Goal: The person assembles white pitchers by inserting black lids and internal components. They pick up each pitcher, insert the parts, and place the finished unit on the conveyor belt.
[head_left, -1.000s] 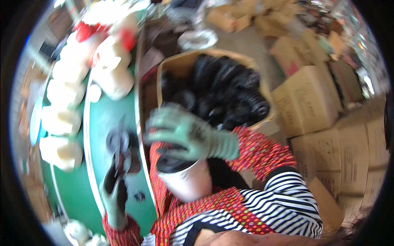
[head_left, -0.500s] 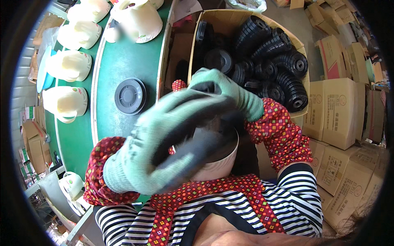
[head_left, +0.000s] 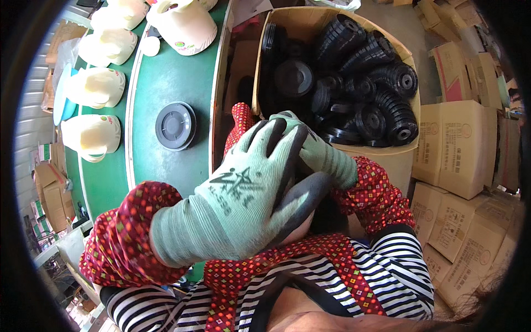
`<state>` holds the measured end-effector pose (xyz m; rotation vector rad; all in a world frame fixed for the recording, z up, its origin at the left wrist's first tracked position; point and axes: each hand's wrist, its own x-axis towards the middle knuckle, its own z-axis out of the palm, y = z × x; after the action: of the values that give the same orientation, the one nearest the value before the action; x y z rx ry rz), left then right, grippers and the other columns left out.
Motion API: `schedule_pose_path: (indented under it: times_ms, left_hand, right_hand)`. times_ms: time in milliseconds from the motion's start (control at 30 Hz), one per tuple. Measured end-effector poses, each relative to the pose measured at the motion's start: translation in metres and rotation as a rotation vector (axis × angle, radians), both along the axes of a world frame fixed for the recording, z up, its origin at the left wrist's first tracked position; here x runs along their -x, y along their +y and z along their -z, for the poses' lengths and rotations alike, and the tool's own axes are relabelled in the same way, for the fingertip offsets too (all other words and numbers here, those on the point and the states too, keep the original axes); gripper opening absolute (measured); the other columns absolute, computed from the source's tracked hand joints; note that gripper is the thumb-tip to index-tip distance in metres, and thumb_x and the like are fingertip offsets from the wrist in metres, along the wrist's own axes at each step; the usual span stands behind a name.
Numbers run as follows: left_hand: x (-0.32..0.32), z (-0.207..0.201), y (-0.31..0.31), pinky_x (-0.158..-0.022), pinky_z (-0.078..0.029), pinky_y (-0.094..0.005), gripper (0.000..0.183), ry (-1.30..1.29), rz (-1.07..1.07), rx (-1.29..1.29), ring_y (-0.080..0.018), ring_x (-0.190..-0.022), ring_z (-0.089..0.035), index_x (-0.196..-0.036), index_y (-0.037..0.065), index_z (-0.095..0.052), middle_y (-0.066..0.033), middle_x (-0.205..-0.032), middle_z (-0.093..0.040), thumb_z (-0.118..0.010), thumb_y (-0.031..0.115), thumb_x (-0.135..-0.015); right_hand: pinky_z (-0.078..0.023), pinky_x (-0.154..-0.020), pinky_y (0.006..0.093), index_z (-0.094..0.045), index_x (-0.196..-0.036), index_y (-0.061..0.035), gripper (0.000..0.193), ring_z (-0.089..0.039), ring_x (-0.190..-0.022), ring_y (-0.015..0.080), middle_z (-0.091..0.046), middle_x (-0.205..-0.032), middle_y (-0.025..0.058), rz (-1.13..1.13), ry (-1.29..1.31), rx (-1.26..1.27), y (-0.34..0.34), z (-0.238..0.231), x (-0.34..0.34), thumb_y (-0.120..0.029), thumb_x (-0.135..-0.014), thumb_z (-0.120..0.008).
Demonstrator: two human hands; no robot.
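A cream pot (head_left: 299,230) sits in my lap against the patterned apron; only a sliver of its side shows below my left thumb. My left hand (head_left: 249,191), in a pale green glove with dark palm and fingertips, is curled over the pot from above, thumb bent across its near side. My right hand (head_left: 318,145), gloved alike, is at the pot's far side. Its fingers are closed and partly covered by the left fingertips, so what they grip is hidden. On the green bench to the left lies a round dark base disc (head_left: 175,126).
Several cream jugs (head_left: 91,135) stand along the bench's far left, and a larger one (head_left: 185,27) is at its back, beside a small white disc (head_left: 150,46). An open carton (head_left: 416,83) full of black discs (head_left: 362,94) stands ahead right. Stacked cartons (head_left: 451,149) fill the right.
My left hand, blurred before, has turned palm down and closed over the pot, hiding its dark top. My right hand has come slightly nearer. The disc on the bench has not moved.
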<state>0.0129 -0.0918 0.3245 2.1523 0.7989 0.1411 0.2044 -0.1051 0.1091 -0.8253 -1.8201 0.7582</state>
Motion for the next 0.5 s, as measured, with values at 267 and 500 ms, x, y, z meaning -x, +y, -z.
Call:
schedule_pose_path:
  times_ms: [267,500]
  left_hand:
    - [0.035,0.073,0.062,-0.099,-0.054,-0.0415,0.045,0.155,-0.002,0.165,-0.0378,-0.110,-0.071,-0.140,-0.006,-0.058,-0.0268,-0.121,-0.071,-0.050,0.024,-0.109]
    - [0.029,0.189,0.095,-0.094,-0.055,-0.0465,0.035,-0.319,0.192,-0.172,-0.0411,-0.107,-0.069,-0.124,-0.001,-0.068,-0.0212,-0.117,-0.072,-0.061,0.023,-0.100]
  right_hand:
    - [-0.043,-0.082,0.0498,-0.065,-0.129,-0.0009,0.056,-0.061,-0.087,0.0326,-0.064,-0.096,0.0141,0.178,-0.668,0.118,-0.039,-0.118,-0.010,-0.041,-0.089,-0.069]
    - [-0.044,-0.082,0.0440,-0.058,-0.139,0.0098,0.074,-0.062,-0.083,0.0272,-0.065,-0.094,0.0159,-0.006,-1.182,0.236,-0.030,-0.173,0.009,-0.052,-0.097,-0.061]
